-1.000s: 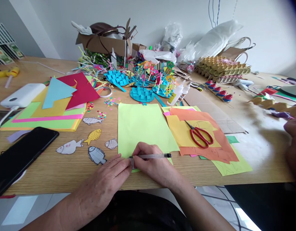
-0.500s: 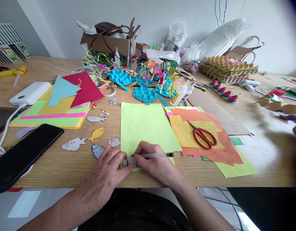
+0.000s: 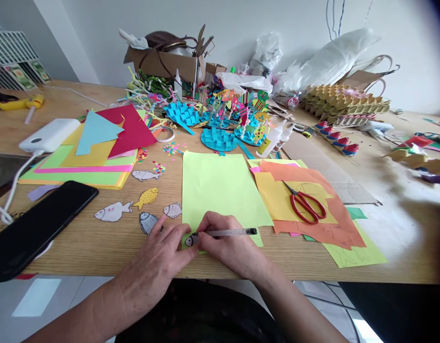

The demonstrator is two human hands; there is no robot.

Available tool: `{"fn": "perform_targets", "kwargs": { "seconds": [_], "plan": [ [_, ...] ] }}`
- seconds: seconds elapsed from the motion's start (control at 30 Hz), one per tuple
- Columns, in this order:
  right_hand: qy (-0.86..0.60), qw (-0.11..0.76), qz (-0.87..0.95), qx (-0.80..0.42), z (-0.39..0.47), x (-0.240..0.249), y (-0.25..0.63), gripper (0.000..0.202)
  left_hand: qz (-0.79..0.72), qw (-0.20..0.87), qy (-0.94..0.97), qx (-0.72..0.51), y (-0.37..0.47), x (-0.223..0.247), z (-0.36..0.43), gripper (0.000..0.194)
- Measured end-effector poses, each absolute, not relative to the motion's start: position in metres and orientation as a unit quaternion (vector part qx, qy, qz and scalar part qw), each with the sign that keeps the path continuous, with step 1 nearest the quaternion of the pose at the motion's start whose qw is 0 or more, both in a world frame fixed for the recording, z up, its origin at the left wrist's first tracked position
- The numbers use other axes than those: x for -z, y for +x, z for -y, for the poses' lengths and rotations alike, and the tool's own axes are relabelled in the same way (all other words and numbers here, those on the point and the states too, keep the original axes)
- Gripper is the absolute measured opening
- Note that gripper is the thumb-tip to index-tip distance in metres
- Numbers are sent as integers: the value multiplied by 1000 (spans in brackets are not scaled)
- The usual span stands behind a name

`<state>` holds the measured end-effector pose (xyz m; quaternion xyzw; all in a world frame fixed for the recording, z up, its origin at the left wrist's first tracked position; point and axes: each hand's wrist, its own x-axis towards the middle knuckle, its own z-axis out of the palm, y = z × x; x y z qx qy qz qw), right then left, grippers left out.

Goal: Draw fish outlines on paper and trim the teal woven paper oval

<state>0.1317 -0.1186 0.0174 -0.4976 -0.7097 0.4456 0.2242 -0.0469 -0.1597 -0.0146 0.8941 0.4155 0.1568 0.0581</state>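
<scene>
Here's the left hand (image 3: 160,252), palm down at the near edge, fingers loosely spread, thumb and index finger apart on either side of the small grey-and-black paper fish cut-out (image 3: 190,240). That fish lies on the near left corner of the lime-green paper sheet (image 3: 220,186). And the right hand (image 3: 223,240): fingers closed on the slim, clear-barrelled pen with a black end (image 3: 237,232), its writing end right at the fish, the exact tip hard to see. Just left, the spotted yellow paper fish (image 3: 147,197); over to the right, the red-handled metal scissors (image 3: 307,206) rest on paper.

Further out, two white plastic glue bottles (image 3: 270,143) stand side by side, their fill impossible to read. Behind, stacked tan egg trays (image 3: 343,102) carry something pinkish on top. At the back, the open brown cardboard box (image 3: 169,66) holds a dark brown strapped bag (image 3: 160,42), and the bulging white plastic sack (image 3: 336,57) hides its contents.
</scene>
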Motion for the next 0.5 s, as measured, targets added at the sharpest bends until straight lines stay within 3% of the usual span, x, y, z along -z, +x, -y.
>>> {"fn": "perform_targets", "kwargs": {
  "seconds": [0.5],
  "plan": [
    [-477,208,717,-463,119,-18,125,10,-420,40,890,-175,-45,20,161,43]
  ]
}}
